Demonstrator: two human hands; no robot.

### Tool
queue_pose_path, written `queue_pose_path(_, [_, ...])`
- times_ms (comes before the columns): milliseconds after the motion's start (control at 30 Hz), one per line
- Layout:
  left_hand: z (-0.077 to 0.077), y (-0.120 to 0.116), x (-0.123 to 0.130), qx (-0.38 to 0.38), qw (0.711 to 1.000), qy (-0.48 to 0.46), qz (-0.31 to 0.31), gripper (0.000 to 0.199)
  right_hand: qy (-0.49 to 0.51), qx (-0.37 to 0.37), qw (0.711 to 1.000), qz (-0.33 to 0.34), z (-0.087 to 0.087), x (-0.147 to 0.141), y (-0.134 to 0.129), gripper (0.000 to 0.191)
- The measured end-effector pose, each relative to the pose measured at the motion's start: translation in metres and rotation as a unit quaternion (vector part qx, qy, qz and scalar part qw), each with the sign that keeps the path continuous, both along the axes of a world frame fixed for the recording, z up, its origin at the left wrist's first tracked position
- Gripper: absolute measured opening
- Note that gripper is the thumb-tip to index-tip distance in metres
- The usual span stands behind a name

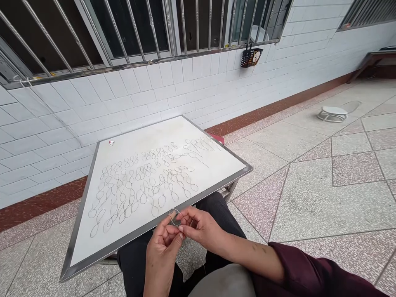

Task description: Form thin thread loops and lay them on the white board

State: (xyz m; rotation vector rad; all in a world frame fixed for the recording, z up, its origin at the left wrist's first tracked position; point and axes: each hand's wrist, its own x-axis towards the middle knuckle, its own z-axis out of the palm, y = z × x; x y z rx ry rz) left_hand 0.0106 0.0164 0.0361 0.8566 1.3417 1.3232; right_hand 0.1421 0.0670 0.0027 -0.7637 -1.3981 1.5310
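Just off the near edge of a white-topped table [148, 134], above my lap, both my hands meet around a thin wire loop [171, 217]. My left hand [163, 247] pinches the wire between thumb and fingers. From the other side my right hand [199, 225] grips it too, thumb against the left fingertips. A thin tail of wire [204, 264] seems to hang below the hands. Many twisted wire loops [142, 196], shaped like figure eights, lie in rough rows across the tabletop. Where the wire crosses between my fingers is partly hidden.
A small white and red object [111, 143] rests near the table's far left corner. Behind stands a white tiled wall [192, 88] with barred windows and a hanging dark basket [251, 57]. A low white chair [332, 113] stands on the tiled floor to the right.
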Motion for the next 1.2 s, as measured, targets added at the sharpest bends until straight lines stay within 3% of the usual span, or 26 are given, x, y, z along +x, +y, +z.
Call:
queue_pose_path(300, [-0.014,0.011,-0.006,0.005,1.0,0.006,0.006,0.062,0.017,0.008,0.999,0.026,-0.016,-0.005,0.009,0.027])
queue_pose_path(500, [-0.014,0.017,-0.009,-0.01,1.0,-0.01,-0.002,0.061,0.027,0.002,0.999,0.04,-0.019,-0.008,0.012,0.036])
queue_pose_path(800, [-0.017,0.019,-0.014,-0.006,0.999,-0.048,0.008,0.055,0.066,-0.049,0.99,0.118,-0.027,-0.007,0.012,0.044])
queue_pose_path(1000, [-0.023,0.021,-0.018,-0.032,0.999,-0.011,0.017,0.059,0.071,-0.082,0.99,0.09,-0.036,-0.01,0.012,0.042])
queue_pose_path(1200, [-0.024,0.022,-0.019,-0.047,0.998,-0.019,0.021,0.061,0.076,-0.104,0.99,0.066,-0.034,-0.011,0.009,0.04])
